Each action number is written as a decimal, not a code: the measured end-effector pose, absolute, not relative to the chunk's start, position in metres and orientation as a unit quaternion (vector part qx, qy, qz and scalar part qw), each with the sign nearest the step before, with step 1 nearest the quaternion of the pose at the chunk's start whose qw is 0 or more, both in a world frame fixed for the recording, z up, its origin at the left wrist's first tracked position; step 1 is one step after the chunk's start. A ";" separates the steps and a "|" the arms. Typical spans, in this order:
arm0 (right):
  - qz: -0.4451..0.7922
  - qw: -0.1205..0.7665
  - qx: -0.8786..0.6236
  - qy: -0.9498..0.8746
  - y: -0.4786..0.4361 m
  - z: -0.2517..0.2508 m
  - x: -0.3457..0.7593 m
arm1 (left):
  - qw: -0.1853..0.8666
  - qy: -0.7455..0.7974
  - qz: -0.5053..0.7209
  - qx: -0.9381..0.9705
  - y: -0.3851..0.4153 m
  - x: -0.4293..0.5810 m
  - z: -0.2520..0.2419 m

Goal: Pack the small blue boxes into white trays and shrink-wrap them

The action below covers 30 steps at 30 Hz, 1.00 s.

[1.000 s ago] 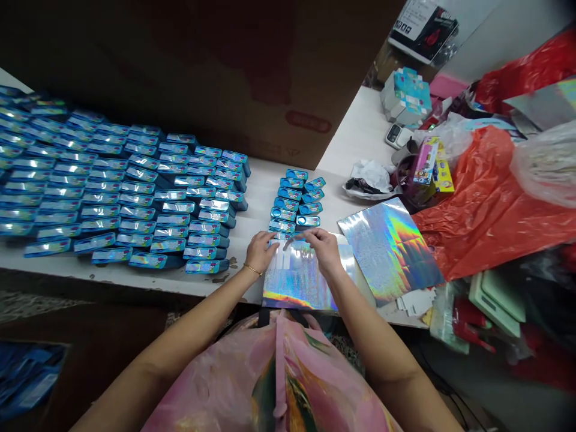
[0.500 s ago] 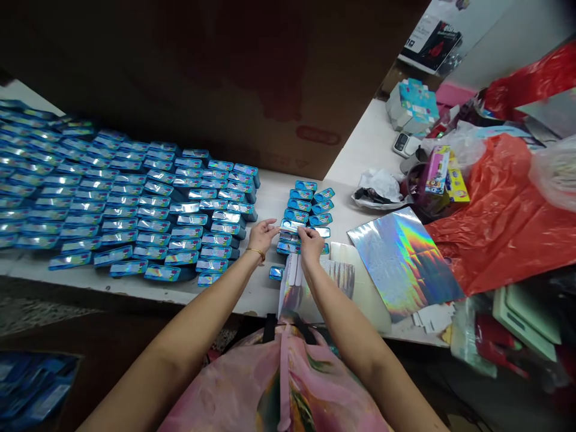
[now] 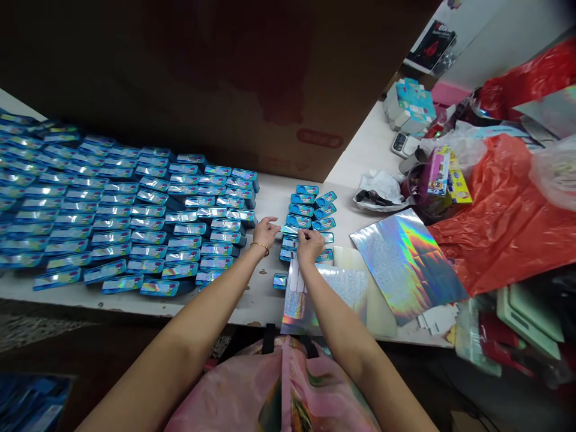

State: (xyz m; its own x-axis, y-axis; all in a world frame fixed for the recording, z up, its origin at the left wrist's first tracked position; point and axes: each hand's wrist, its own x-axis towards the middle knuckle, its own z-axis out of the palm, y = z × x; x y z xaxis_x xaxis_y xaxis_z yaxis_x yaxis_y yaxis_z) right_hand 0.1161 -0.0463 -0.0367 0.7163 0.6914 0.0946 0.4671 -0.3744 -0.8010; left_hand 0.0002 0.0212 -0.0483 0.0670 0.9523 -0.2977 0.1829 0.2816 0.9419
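My right hand (image 3: pixel 310 245) has its fingers pinched at the right end of a small shiny sticker strip (image 3: pixel 290 230), which lies over the small blue boxes (image 3: pixel 300 209) standing in two short columns. My left hand (image 3: pixel 266 233), with a bracelet at the wrist, is just left of the strip's other end. Its fingers are bent and apart, and whether a fingertip touches the strip is too small to tell. Below my right hand a holographic sticker sheet (image 3: pixel 294 306) lies on the table, partly hidden by my forearm. One single blue box (image 3: pixel 279 281) sits left of the sheet.
Many blue boxes (image 3: pixel 148 237) with shiny strips on top fill the table's left side in rows. A large brown carton (image 3: pixel 216 84) stands behind. On the right lie another holographic sheet (image 3: pixel 405 258), a red plastic bag (image 3: pixel 508 216) and a crumpled white wrapper (image 3: pixel 380 186).
The view has shifted slightly. Both hands stay around the same spot at the strip, and the sheet under my right forearm now shows flatter and brighter.
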 end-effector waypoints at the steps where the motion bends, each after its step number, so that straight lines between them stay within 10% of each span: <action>1: 0.127 0.421 -0.824 -0.358 -0.046 -0.037 0.116 | 0.543 0.585 0.348 0.491 0.022 0.001 -0.049; 14: 0.079 0.138 -0.726 -0.668 -0.057 -0.013 0.148 | 0.411 0.625 0.332 0.575 -0.001 0.004 -0.030; 21: 0.275 0.289 -0.674 -0.622 -0.105 -0.002 0.214 | 0.394 0.384 0.181 0.815 -0.061 0.026 0.008; 30: 0.388 0.242 -0.606 -0.651 -0.163 -0.008 0.226 | 0.458 0.398 0.105 0.788 -0.075 0.034 0.013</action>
State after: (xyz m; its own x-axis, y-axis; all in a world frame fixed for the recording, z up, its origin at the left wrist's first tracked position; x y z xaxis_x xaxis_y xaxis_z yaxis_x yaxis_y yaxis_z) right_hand 0.2256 -0.1626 -0.0076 -0.1487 0.9767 -0.1545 0.6014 -0.0347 -0.7982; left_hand 0.0339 -0.0754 0.0134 0.6617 0.7232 -0.1977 0.5300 -0.2647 0.8056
